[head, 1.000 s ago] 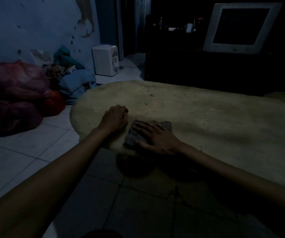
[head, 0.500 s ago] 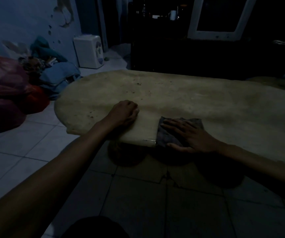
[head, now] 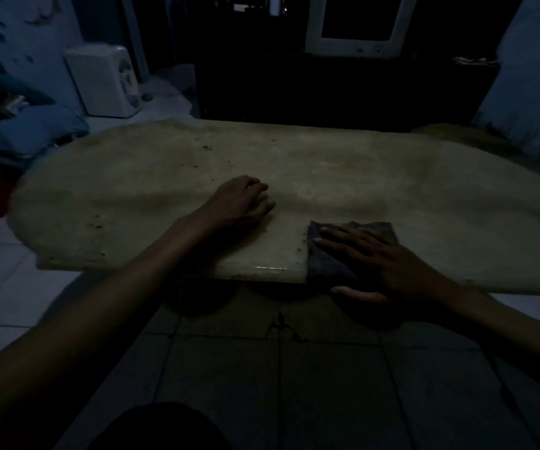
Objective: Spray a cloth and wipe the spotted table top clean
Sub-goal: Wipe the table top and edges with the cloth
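A low oval table top (head: 375, 190), pale and stone-like, fills the middle of the dim room. Small dark spots dot its far left part and near-left edge. A dark grey cloth (head: 327, 258) lies at the near edge, partly hanging over it. My right hand (head: 379, 258) lies flat on the cloth with fingers spread and the thumb below the edge. My left hand (head: 242, 203) rests on the bare top to the left of the cloth, fingers loosely curled, holding nothing. No spray bottle is in view.
A white appliance (head: 106, 82) stands on the tiled floor at the back left, beside piled blue cloth (head: 38, 128). A white-framed monitor (head: 356, 24) sits on dark furniture behind the table. A pale cushion (head: 535, 76) leans at the right.
My right hand has slid the cloth to the right along the near edge. The view has turned to the right, and my left hand stays on the top.
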